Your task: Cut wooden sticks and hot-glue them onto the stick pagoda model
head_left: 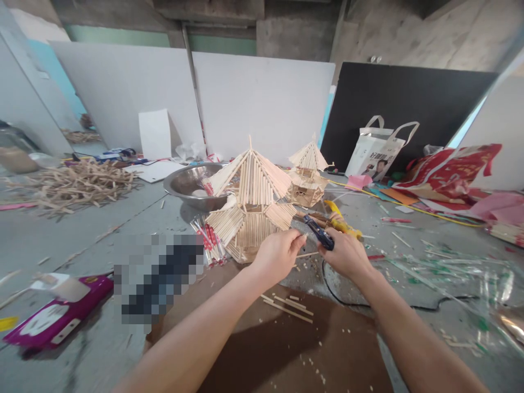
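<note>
My left hand (pixel 278 254) is closed in a pinch, with the pale tip of a thin wooden stick (pixel 306 234) just showing at the fingertips. My right hand (pixel 347 252) wraps round a dark hand tool (pixel 319 232), which looks like a pair of cutters; its tip points up and left. Right behind the left hand stands a pagoda model (pixel 254 185) built of wooden sticks, with two roof tiers. A smaller stick pagoda (pixel 308 174) is behind it. Several cut sticks (pixel 289 308) lie below my hands on a brown board (pixel 262 355).
A yellow tool (pixel 339 218) lies behind my right hand, near a black cord (pixel 347 304). Left are a metal bowl (pixel 192 183), wrapped red-and-white packets (pixel 210 240), a stick pile (pixel 77 185) and a purple device (pixel 61 316). A white bag (pixel 374 153) stands back right; plastic scraps (pixel 442 267) litter the right.
</note>
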The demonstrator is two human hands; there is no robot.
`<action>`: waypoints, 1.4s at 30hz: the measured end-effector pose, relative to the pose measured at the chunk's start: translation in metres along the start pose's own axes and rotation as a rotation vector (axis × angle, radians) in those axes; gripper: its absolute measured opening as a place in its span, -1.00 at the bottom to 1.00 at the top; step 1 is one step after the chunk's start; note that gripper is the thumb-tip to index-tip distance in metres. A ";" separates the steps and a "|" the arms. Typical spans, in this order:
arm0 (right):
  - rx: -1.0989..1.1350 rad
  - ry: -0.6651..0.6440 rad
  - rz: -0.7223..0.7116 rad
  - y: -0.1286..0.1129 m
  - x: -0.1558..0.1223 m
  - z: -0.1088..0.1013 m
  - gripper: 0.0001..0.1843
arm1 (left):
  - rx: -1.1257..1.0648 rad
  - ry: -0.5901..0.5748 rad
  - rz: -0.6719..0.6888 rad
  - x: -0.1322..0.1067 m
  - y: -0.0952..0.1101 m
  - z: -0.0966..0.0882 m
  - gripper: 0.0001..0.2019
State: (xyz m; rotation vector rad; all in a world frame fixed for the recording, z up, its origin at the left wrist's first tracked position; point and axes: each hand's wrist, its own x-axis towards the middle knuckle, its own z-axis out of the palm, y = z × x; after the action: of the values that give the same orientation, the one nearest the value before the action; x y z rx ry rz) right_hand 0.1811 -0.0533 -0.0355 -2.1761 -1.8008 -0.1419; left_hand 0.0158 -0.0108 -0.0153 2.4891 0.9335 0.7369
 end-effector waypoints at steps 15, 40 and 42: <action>0.079 -0.010 -0.125 -0.006 -0.007 -0.007 -0.71 | -0.112 0.076 -0.027 0.001 -0.002 0.003 -0.83; -0.396 -0.014 -0.111 0.034 0.001 0.006 -0.68 | 0.093 -0.042 0.000 0.000 -0.004 -0.003 -0.80; -0.416 -0.039 -0.131 0.035 0.001 0.009 -0.66 | 0.090 -0.052 0.001 -0.001 -0.004 -0.002 -0.80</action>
State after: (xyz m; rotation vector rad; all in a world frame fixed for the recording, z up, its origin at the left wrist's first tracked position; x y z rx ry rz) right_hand 0.2139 -0.0554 -0.0497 -2.3358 -2.0881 -0.5521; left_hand 0.0126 -0.0081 -0.0160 2.5739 0.9669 0.6403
